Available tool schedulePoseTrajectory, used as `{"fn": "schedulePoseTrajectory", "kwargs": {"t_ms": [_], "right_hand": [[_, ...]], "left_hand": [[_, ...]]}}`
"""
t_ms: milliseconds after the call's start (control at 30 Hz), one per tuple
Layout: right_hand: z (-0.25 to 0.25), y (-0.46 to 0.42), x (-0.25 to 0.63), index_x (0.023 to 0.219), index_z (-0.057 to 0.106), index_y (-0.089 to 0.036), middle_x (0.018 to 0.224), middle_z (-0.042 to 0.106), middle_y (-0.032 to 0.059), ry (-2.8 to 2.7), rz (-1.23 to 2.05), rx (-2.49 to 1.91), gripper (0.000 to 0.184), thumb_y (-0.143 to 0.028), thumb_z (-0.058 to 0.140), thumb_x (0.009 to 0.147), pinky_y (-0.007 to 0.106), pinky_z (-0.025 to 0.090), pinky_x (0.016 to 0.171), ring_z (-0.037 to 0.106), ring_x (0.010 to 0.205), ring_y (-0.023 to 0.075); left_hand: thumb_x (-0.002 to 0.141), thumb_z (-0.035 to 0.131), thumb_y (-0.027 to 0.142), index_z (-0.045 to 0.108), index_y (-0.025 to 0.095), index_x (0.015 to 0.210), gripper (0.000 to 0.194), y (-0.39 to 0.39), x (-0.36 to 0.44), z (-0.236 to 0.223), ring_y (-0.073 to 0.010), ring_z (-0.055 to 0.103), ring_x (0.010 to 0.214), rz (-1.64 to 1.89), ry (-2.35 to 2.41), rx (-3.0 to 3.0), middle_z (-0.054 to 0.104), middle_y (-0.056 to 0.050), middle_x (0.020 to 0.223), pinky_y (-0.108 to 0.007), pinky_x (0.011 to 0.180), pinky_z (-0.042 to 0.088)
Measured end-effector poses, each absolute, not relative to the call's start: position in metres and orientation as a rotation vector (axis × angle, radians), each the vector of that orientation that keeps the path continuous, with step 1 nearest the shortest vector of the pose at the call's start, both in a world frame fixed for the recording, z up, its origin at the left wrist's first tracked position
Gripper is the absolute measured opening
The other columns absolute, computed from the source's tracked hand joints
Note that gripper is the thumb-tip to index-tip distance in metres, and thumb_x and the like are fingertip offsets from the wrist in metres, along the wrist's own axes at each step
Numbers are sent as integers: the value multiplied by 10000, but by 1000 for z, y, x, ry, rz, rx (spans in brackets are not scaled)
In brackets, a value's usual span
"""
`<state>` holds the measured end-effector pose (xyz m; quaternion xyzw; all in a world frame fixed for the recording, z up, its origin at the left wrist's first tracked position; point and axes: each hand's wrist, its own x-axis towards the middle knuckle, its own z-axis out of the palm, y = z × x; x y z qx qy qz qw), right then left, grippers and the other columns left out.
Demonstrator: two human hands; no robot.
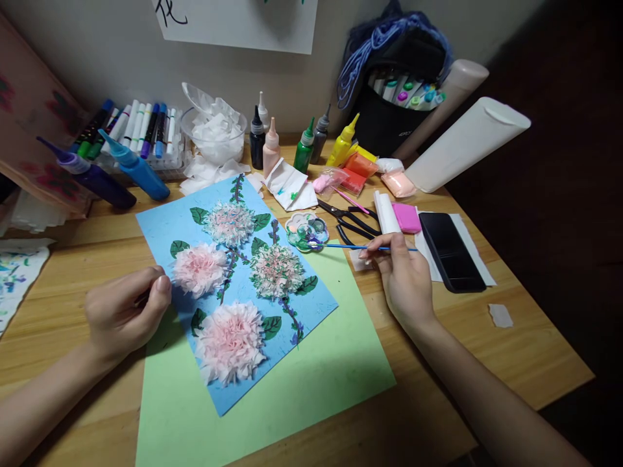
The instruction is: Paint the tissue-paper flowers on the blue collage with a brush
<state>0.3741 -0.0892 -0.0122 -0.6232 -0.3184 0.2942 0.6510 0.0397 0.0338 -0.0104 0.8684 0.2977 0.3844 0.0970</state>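
A blue sheet (160, 224) with several pink and white tissue-paper flowers, green leaves and purple stems lies on a green sheet (316, 383). My left hand (124, 314) rests at the blue sheet's left edge, fingers curled into a loose fist with nothing visible inside. My right hand (402, 275) pinches a thin blue paintbrush (350, 246), whose tip reaches the small flower-shaped paint palette (306, 231) to the right of the artwork.
Paint bottles (304, 146), two blue bottles (139, 172), a marker rack (141, 130), a bowl of tissue (214, 133), scissors (353, 220), clay packets (360, 168), a pink block (406, 217), a black phone (450, 251) and a marker bag (399, 97) crowd the wooden table (525, 350).
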Motion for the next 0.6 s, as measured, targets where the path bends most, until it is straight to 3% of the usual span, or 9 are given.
{"fn": "schedulePoseTrajectory", "kwargs": {"t_ms": [267, 600], "right_hand": [[-8, -91, 379, 686, 590, -202, 688, 586, -7, -715, 562, -1381, 368, -497, 461, 864, 236, 494, 645, 613, 661, 100], [-11, -93, 371, 703, 603, -201, 663, 634, -5, -849, 555, -1447, 362, -444, 423, 901, 236, 452, 628, 569, 641, 99]], "left_hand": [[775, 516, 128, 464, 179, 514, 270, 34, 41, -11, -29, 321, 347, 1166, 877, 2552, 398, 65, 427, -134, 375, 264], [776, 519, 134, 470, 179, 510, 274, 34, 41, -10, -25, 327, 343, 1158, 887, 2559, 398, 69, 420, -130, 375, 263]]}}
